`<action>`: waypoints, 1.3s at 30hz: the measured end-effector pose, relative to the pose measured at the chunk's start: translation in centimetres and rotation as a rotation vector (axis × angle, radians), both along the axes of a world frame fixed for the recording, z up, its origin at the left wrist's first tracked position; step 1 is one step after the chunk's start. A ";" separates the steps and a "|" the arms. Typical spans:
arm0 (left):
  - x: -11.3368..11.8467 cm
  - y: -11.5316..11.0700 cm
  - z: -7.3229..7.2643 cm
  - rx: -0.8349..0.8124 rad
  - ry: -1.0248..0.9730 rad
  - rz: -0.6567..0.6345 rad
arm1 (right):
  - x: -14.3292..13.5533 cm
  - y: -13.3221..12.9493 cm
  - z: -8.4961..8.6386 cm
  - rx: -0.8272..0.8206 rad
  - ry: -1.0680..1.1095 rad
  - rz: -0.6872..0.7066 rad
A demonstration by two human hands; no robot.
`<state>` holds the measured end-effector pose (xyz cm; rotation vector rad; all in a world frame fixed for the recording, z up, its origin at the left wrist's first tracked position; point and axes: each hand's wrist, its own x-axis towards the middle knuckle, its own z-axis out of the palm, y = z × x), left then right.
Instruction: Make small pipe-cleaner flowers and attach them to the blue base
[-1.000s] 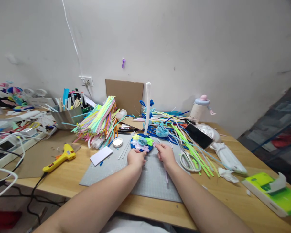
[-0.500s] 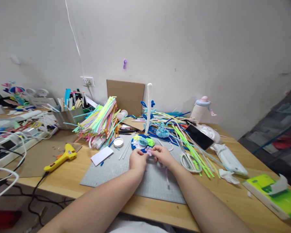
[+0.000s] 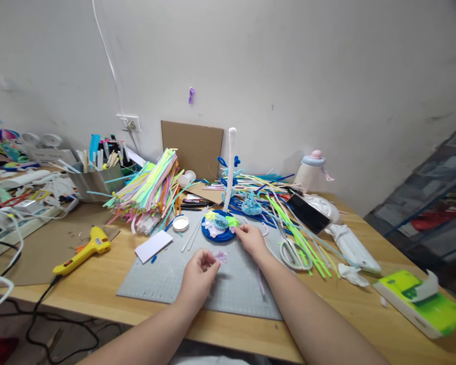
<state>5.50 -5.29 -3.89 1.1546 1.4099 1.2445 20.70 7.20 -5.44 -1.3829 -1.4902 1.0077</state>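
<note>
Close to the mat's middle, my left hand (image 3: 199,274) is closed, pinching a small pale purple flower (image 3: 220,257), blurred, at its fingertips. My right hand (image 3: 253,239) reaches to the right edge of a round dark blue base (image 3: 217,238). Its thumb and finger are pinched at a small pink piece (image 3: 232,229) there; whether they grip it or only touch it is hard to see. Yellow, white, light blue and green fuzzy pieces sit on the base. Behind it rises a white fuzzy stalk (image 3: 231,167) with blue leaf-like loops beside it.
A grey cutting mat (image 3: 155,284) lies under the work. Scissors (image 3: 295,255), green pipe cleaners (image 3: 307,238) and a phone (image 3: 309,213) are right. Left are a white card (image 3: 154,246), a yellow glue gun (image 3: 83,251) and a pipe-cleaner bundle (image 3: 148,192). A tissue pack (image 3: 421,304) is far right.
My hands have parted. The left came back toward me and leftward with the purple flower, while the right stayed by the base's edge. The whole view has shifted slightly.
</note>
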 end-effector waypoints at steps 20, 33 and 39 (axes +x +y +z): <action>1.5 3.6 1.8 -0.095 0.316 -0.038 | 0.0 -0.2 0.4 0.062 -0.115 -0.008; 1.0 1.5 1.3 0.225 0.643 -0.370 | -0.6 -0.9 0.4 0.019 -0.065 0.087; 1.0 1.3 1.2 0.249 0.669 -0.377 | -0.8 -1.1 0.2 0.029 -0.114 0.098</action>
